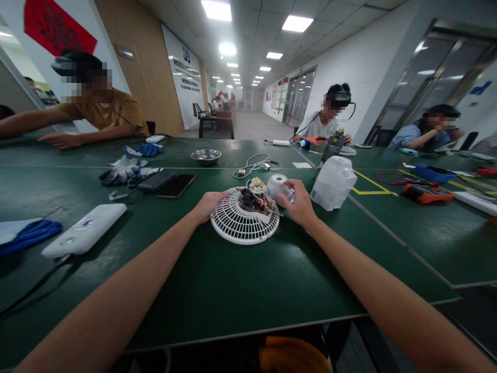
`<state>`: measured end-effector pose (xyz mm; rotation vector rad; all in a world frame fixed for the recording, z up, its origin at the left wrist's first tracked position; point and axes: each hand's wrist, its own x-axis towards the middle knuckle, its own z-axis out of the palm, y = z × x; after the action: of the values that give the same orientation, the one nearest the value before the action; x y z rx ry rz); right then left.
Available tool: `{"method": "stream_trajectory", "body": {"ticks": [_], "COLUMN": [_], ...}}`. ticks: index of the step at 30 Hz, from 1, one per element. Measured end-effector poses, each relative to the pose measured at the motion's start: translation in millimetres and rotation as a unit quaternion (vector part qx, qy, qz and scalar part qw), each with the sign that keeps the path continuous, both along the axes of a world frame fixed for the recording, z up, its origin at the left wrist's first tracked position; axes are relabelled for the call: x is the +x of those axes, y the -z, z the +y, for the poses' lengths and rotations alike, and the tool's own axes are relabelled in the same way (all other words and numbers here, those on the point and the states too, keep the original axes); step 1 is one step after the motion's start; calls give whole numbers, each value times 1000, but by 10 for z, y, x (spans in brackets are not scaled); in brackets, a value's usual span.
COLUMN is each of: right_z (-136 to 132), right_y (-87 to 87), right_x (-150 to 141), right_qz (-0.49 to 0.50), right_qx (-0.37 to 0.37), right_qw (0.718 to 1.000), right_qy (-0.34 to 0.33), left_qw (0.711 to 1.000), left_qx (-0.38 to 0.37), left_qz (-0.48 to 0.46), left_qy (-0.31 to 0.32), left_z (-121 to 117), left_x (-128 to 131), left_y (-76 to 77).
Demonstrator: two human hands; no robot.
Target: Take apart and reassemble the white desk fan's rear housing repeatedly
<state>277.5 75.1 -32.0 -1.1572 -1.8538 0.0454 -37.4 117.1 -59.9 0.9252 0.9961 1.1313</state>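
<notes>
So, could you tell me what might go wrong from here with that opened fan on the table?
The red wires on the exposed motor could snag or pull loose, as nothing covers them. The white cylindrical cover, held by the right hand close to the motor, might knock it. The round grille seems steadied only at its left edge by the left hand, so it could slide or turn if pushed.

White housing (334,184) in rightward path
</notes>
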Motion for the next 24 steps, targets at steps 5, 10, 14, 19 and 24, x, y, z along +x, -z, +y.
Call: {"method": "stream_trajectory", "body": {"ticks": [5,10,14,19,24], "right_z": [241,313,281,286,263], "right_y": [173,239,197,172,137], "right_x": [233,243,205,149,93], "right_qz": [-55,-64,14,375,553], "right_qx": [-28,-79,-100,-213,-348], "right_qw": [997,994,991,901,753], "right_qy": [53,39,85,53,-79], "left_qw": [999,999,999,998,997], "left_qx": [15,19,24,30,47], "left_qz": [33,39,48,50,61], "left_qy": [7,3,8,-1,2], "left_z": [31,23,-10,-33,-4], "left_x": [-22,-28,-18,1,-10], "left_y": [42,35,0,-20,17]}}
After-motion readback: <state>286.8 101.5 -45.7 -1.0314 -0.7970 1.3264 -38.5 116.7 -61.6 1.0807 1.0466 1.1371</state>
